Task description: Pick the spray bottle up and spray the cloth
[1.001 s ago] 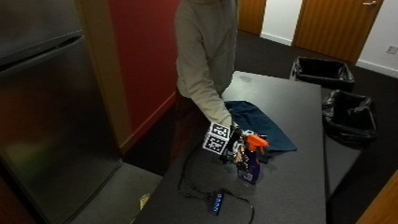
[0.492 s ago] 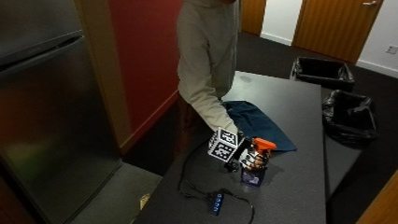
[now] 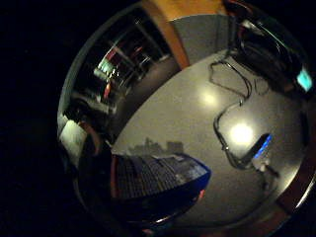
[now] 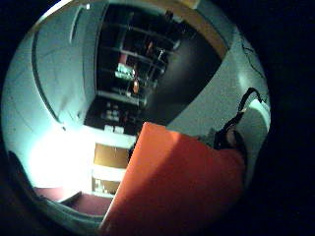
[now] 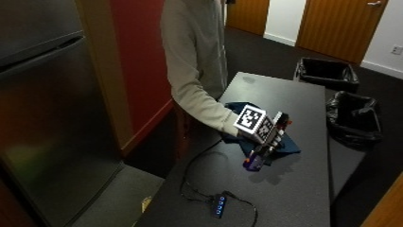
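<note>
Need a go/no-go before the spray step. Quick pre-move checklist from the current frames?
1. Spray bottle gripped by right hand: ok.
2. Bottle lifted off the table: ok, its base hangs above its shadow.
3. Cloth on the table near the bottle: ok, just behind it.
4. Nozzle aimed at the cloth: cannot tell, the hand hides it.
5. Finger on the trigger: cannot tell.
6. USB hub and cable away from the cloth: ok.

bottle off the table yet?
Yes: in the outside view the gloved right hand holds the spray bottle lifted above the table, beside the blue cloth.
</note>
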`<state>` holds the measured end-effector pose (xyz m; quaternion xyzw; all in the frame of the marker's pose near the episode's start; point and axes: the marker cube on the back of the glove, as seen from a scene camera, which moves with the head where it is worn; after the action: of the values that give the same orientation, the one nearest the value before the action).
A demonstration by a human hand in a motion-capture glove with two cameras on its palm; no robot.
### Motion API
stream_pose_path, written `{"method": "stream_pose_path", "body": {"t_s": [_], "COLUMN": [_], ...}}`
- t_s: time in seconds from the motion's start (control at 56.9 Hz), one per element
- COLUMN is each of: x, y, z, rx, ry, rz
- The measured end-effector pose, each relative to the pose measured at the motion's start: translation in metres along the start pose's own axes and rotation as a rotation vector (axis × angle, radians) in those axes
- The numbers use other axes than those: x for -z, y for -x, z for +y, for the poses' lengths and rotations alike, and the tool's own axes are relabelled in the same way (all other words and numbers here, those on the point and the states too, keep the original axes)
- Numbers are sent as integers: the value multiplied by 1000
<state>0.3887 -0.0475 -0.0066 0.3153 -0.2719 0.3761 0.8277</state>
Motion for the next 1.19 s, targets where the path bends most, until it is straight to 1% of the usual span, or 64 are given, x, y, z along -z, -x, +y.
{"method": "stream_pose_path", "body": {"t_s": [0.088,0.193,0.281,0.439,0.65,0.738,0.826,0.949,0.984,1.036,1.054,1.107,1.124,1.159,1.195], "x": [4,17,13,9,-5,-17,-24,-44,-51,-64,-65,-63,-64,-68,-74], "y": [40,77,112,156,196,210,211,211,212,212,211,205,204,205,208], "z": [7,9,26,51,87,104,119,142,146,147,148,157,159,162,162], "rx": [138,285,400,501,642,641,708,739,685,493,497,700,733,715,635], "ry": [156,286,404,521,604,610,649,676,651,554,558,673,692,682,638], "rz": [148,313,426,579,784,846,922,996,1021,1065,1070,1053,1045,1038,1033]}}
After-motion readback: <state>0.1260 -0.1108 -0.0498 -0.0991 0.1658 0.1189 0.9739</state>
